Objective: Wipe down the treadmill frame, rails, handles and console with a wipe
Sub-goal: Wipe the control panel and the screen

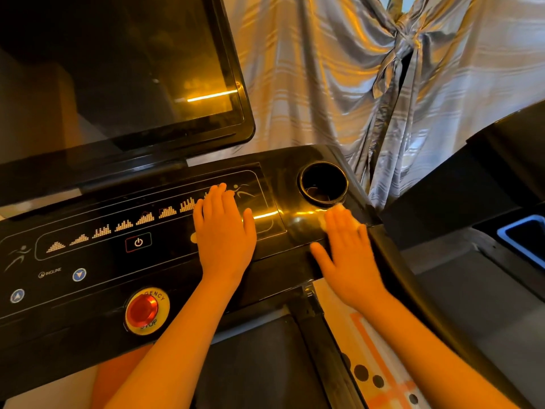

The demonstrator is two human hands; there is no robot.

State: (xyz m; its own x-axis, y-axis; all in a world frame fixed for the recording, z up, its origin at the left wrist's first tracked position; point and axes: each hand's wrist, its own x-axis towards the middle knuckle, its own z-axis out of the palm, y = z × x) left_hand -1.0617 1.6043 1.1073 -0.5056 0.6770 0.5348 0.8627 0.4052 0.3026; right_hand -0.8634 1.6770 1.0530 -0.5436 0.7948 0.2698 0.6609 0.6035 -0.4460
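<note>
The black treadmill console (124,261) fills the lower left, with a dark screen (118,69) tilted above it. My left hand (224,234) lies flat on the button panel, fingers straight. My right hand (348,252) presses a white wipe (339,208) flat on the glossy console top just below the round cup holder (323,184). Only the wipe's edges show past my fingertips. The right handrail (413,290) runs down from the console corner beside my right wrist.
A red emergency stop button (143,309) sits at the console's front edge. Grey striped curtains (368,84) hang behind. The treadmill belt (259,364) lies below, with a white patterned side strip (374,364). Another black machine (501,187) stands at the right.
</note>
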